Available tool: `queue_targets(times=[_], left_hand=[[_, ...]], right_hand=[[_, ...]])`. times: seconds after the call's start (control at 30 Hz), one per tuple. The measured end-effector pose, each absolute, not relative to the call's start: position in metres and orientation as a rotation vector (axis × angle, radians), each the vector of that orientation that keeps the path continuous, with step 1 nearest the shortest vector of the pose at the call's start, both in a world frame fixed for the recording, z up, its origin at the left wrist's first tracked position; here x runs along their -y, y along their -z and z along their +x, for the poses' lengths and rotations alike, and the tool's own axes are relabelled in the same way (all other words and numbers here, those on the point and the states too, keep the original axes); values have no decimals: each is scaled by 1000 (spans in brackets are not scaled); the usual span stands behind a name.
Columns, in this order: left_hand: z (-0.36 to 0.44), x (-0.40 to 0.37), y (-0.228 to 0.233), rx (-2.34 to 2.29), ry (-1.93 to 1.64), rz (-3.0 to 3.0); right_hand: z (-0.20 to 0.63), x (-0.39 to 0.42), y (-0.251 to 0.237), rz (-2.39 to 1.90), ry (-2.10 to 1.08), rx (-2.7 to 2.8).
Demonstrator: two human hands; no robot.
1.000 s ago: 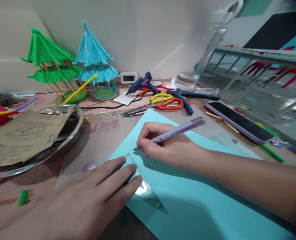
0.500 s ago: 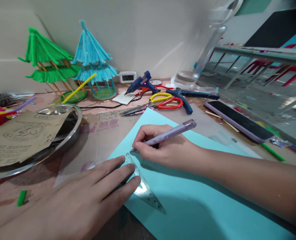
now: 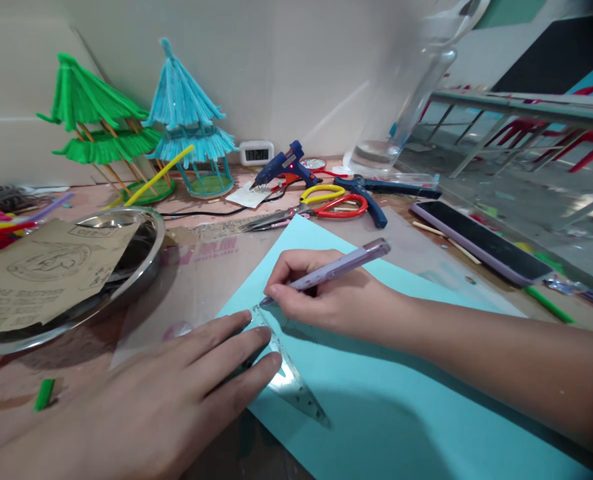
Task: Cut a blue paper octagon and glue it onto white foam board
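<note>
Pressing flat and open on the clear set square [image 3: 286, 373] with the left hand [image 3: 176, 393], gripping the lilac pen [image 3: 336, 268] in the right hand [image 3: 321, 293], tip now lower along the square's edge on the blue paper [image 3: 401, 400] than a second ago, ruling onward.

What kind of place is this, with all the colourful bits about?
Probably a craft table: a blue glue gun, scissors and two little straw pavilions stand behind the hands' light blue paper.
</note>
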State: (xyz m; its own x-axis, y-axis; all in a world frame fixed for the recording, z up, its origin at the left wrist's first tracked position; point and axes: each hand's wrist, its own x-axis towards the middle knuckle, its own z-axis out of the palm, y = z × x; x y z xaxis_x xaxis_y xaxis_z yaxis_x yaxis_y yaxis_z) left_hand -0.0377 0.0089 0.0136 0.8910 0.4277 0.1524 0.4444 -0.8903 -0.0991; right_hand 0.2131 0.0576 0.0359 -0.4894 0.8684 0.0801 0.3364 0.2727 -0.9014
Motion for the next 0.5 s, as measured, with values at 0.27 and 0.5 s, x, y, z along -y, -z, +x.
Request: queue_targets(times=[0.27,0.5], left_hand=[[-43,-7,-13,714,111,-2964],[-45,-9,-11,716,158,-3003]], right_hand=[[215,-58,-38,-1104,-1212,1943],[213,-58,-37,-1114,-1207,1965]])
